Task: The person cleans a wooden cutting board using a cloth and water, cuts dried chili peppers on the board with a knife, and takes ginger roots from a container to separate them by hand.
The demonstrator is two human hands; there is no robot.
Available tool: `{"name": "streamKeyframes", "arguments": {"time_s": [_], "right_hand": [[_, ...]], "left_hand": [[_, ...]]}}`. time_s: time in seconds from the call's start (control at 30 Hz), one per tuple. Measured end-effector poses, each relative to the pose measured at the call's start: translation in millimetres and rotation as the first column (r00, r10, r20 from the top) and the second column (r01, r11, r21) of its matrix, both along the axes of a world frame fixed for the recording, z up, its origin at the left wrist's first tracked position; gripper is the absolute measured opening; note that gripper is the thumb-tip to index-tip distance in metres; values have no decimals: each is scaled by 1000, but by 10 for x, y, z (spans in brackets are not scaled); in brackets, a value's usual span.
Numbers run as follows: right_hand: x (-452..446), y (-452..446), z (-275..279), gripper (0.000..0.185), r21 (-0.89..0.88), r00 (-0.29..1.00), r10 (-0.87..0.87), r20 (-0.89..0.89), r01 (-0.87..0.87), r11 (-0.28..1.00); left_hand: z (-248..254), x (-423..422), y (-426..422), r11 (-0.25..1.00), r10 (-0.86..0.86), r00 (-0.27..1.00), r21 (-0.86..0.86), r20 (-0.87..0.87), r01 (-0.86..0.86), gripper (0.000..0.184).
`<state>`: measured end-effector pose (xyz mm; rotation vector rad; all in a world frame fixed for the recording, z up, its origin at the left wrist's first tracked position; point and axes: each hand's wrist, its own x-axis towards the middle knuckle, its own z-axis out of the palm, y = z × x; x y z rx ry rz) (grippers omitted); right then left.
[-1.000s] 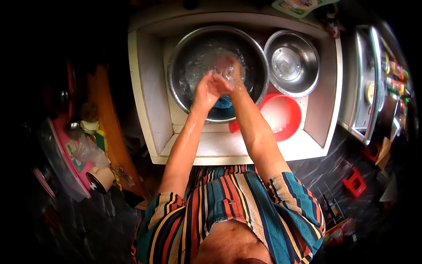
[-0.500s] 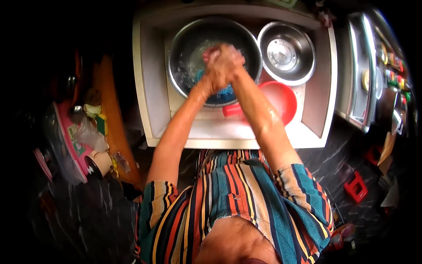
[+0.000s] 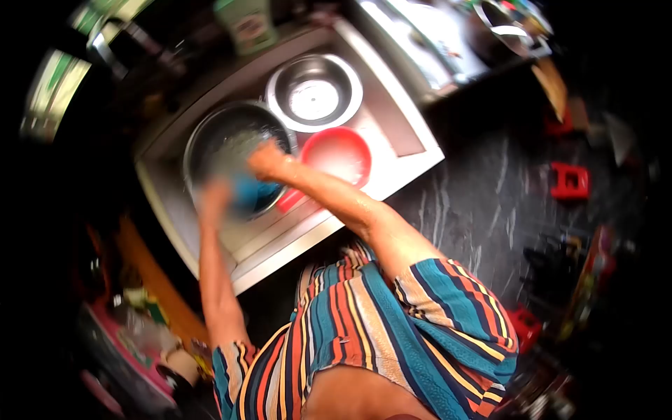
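Note:
A large metal basin (image 3: 192,150) stands in the sink, with cloudy water in it. Inside it, towards me, is something blue (image 3: 246,190), too smeared to name. My left hand (image 3: 215,194) is at the basin's near left rim beside the blue thing, its fingers lost in motion blur. Over the right side of the basin is my right hand (image 3: 268,161), wet and curled closed. Whatever it may hold is hidden. A red dipper (image 3: 339,155) with its handle under my right forearm lies to the right of the basin.
A smaller metal bowl (image 3: 313,98) sits behind the dipper inside the white-walled sink (image 3: 413,150). A pale green container (image 3: 245,24) stands at the back edge. To the left is a wooden edge (image 3: 157,269) with a pink tub; a red stool (image 3: 570,180) is on the floor.
My hands were pressed together over the basin; now they are apart, the left at the near rim. The whole view has turned, so the sink appears tilted.

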<state>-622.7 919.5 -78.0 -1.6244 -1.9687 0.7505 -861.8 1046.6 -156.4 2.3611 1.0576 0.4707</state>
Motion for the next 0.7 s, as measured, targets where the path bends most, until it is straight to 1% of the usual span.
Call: {"name": "streamKeyframes", "arguments": {"time_s": [0.03, 0.07, 0.1, 0.13, 0.17, 0.2, 0.23, 0.27, 0.3, 0.33, 0.37, 0.4, 0.43, 0.47, 0.5, 0.53, 0.57, 0.6, 0.63, 0.67, 0.7], "right_hand": [[-315, -98, -129, 43, -20, 995, -7, 98, 9, 1000], [-247, -201, -49, 37, -24, 998, 52, -30, -52, 998], [-165, -496, 266, 36, -52, 970, 115, -213, -129, 990], [-48, -859, 515, 35, -72, 908, 126, -399, -168, 983], [48, -1175, 420, 38, 44, 544, 137, -828, -180, 983], [-147, 129, 296, 39, 48, 813, 73, -577, -56, 997], [66, 160, 156, 41, 186, 982, -12, -186, 47, 981], [73, -314, -10, 40, 16, 954, -231, 192, 232, 973], [118, -243, -419, 37, 233, 963, -262, 59, 242, 942], [197, -172, -796, 33, 443, 966, -254, -47, 248, 862], [289, -697, -334, 28, 608, 884, -412, 221, 206, 767], [501, -1025, -108, 19, 468, 958, -285, -2, 253, 847], [577, -1171, -92, 19, 452, 959, -283, -16, 259, 853], [693, -1309, -41, 18, 499, 950, -300, -91, 304, 812], [1369, -1757, 32, 17, 566, 934, -311, -177, 355, 744], [1467, -2031, 62, 16, 595, 918, -302, -257, 396, 699], [1752, -2398, 149, 17, 494, 848, -322, -421, 512, 703], [2145, -2774, 56, 17, 423, 787, -352, -506, 583, 694], [2530, -3151, -49, 16, 348, 714, -379, -589, 647, 679], [2534, -3251, -111, 17, 89, 535, -527, -660, 752, 653], [3459, -3992, -349, 15, -211, 294, -592, -751, 742, 636]], "left_hand": [[229, 113, -241, 965, -77, 997, -255, -27, 68, 43], [744, 265, -620, 901, -10, 969, -418, 248, 116, 41], [698, 318, -811, 895, 12, 965, -432, 262, 106, 41], [1263, 320, -1305, 716, 204, 823, -654, 530, 244, 45], [1357, 354, -1637, 623, 253, 664, -643, 704, 445, 50], [974, 36, -95, 531, 382, 739, -787, 555, 316, 47], [419, 132, 331, 504, 425, 773, -832, 472, 231, 45], [101, 271, 458, 847, 142, 990, -517, -2, -122, 42], [-115, 191, 503, 990, 129, 821, 30, -556, -136, 41], [142, 327, 186, 701, 140, 739, 593, -659, 397, 36], [970, 970, -572, 925, 156, 869, 379, -469, 38, 30], [1221, 1334, -972, 948, 136, 965, 312, -225, -61, 27], [1355, 1469, -1175, 962, 166, 986, 216, 18, -166, 25], [1420, 1612, -1401, 991, 95, 973, 74, 209, -113, 22], [1551, 2306, -1913, 999, 30, 917, -23, 398, -22, 20], [1629, 2406, -2156, 1000, 20, 923, 5, 384, -24, 18], [1676, 2673, -2519, 997, -12, 917, -61, 400, 40, 16], [1345, 3108, -2834, 978, -208, 906, 68, 370, 197, 14], [1539, 3343, -3277, 981, -114, 919, -102, 377, 164, 13], [1315, 3266, -3229, 902, -191, 896, -288, 400, 321, 12], [1037, 4113, -3881, 763, -153, 887, -518, 436, 386, 11]]}}
